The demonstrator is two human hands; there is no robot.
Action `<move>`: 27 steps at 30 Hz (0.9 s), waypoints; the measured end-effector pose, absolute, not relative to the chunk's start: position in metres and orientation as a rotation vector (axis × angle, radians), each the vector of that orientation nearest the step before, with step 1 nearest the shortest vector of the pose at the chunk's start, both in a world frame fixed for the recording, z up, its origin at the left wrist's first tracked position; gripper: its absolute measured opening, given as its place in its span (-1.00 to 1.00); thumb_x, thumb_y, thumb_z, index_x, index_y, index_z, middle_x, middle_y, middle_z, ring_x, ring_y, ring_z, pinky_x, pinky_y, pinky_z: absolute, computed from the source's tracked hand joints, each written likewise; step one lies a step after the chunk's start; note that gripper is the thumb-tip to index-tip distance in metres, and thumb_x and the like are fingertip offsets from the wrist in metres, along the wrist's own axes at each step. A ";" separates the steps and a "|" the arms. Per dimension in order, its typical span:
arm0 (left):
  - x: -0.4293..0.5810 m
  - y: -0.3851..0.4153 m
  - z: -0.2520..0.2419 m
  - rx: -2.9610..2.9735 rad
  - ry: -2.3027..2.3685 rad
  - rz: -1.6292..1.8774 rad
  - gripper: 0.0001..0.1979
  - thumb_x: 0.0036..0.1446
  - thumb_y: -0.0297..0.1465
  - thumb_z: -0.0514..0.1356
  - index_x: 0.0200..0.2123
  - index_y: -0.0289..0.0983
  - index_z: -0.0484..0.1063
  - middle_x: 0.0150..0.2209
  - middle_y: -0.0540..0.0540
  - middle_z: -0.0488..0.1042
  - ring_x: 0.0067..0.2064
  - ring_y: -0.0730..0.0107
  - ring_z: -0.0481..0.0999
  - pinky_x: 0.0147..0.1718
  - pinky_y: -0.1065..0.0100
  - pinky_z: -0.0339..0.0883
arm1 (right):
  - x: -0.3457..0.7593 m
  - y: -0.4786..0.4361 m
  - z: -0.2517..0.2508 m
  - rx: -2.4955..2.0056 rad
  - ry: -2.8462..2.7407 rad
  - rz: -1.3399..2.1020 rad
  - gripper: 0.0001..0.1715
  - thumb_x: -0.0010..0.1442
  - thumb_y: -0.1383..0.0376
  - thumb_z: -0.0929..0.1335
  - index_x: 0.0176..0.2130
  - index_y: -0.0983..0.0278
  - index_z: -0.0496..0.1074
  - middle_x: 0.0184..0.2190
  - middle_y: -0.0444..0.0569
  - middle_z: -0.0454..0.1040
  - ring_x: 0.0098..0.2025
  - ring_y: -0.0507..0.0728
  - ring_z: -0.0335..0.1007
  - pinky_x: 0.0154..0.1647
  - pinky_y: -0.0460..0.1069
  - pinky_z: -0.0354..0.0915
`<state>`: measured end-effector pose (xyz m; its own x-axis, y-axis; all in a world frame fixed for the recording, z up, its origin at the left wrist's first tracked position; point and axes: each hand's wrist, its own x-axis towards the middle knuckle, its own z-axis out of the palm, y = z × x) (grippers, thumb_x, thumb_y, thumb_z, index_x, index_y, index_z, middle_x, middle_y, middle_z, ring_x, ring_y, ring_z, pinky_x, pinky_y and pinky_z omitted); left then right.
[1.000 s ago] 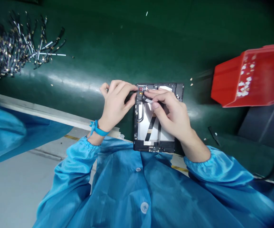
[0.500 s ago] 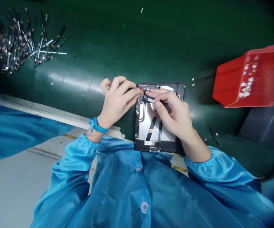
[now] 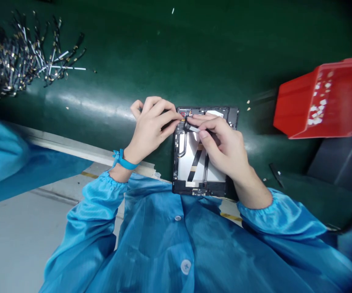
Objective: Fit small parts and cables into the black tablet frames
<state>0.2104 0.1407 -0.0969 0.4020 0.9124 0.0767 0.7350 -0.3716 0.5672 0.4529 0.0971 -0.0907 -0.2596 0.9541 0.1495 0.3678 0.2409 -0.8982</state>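
An opened tablet (image 3: 185, 162) lies at the table's front edge, showing its silver inside and black frame. Several dark flat cables run through it. My left hand (image 3: 151, 126), with a blue band at the wrist, reaches the tablet's upper left corner. Its thumb and index finger come together beside a small orange-yellow bit; whatever they pinch is too small to make out, and the other fingers are bent. Between the thumb and fingers of my right hand (image 3: 224, 142) is a thin flex cable (image 3: 194, 129), black with a pale strip. Its far end rests by the same corner.
A heap of flex cables (image 3: 14, 61) covers the green table's (image 3: 163, 61) far left. On the right stands a red bin (image 3: 294, 106) with small white pieces showing. A dark slim tool (image 3: 276, 174) lies nearer. Another person's blue sleeve (image 3: 1, 154) is at left.
My left thumb and fingers have shifted very slightly at the tablet's corner. My right hand keeps its place with the flex cable. The other person's sleeve at left has moved.
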 end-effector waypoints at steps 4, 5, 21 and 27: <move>0.210 0.141 -0.098 2.227 1.411 0.533 -0.64 0.60 -0.03 0.11 0.01 0.04 0.70 0.07 -0.11 0.67 0.30 -0.10 0.43 0.31 -0.24 0.02 | 0.454 0.097 -0.091 -1.224 -1.783 0.983 -0.78 0.59 0.02 0.34 -0.02 0.05 0.48 0.18 0.02 0.71 0.37 0.37 0.55 0.47 0.45 0.40; 0.209 0.141 -0.099 2.232 1.413 0.533 -0.64 0.60 -0.03 0.11 0.01 0.05 0.70 0.06 -0.11 0.67 0.30 -0.10 0.43 0.31 -0.25 0.02 | 0.454 0.097 -0.091 -1.225 -1.788 0.978 -0.79 0.59 0.03 0.33 -0.02 0.05 0.48 0.18 0.03 0.71 0.37 0.37 0.55 0.46 0.45 0.40; 0.208 0.132 -0.097 2.331 1.334 0.485 -0.74 0.59 -0.14 0.17 0.10 0.04 0.65 0.17 -0.09 0.65 0.38 -0.08 0.50 0.36 -0.25 0.17 | 0.454 0.101 -0.090 -1.221 -1.869 0.953 -0.73 0.57 -0.02 0.35 -0.07 0.06 0.52 0.18 0.05 0.70 0.37 0.39 0.54 0.51 0.47 0.36; 0.208 0.119 -0.098 2.439 1.200 0.458 -0.62 0.59 -0.23 0.13 0.31 -0.13 0.56 0.31 -0.25 0.62 0.37 -0.14 0.50 0.35 -0.21 0.29 | 0.454 0.104 -0.091 -1.229 -1.900 0.939 -0.72 0.55 -0.03 0.36 -0.06 0.06 0.53 0.17 0.06 0.70 0.35 0.39 0.55 0.45 0.46 0.40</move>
<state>0.2079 0.1190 -0.0984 0.5817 0.8046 0.1198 0.6795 -0.5615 0.4722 0.4544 0.1036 -0.0908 -0.3247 0.9332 0.1540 0.4443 0.2943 -0.8461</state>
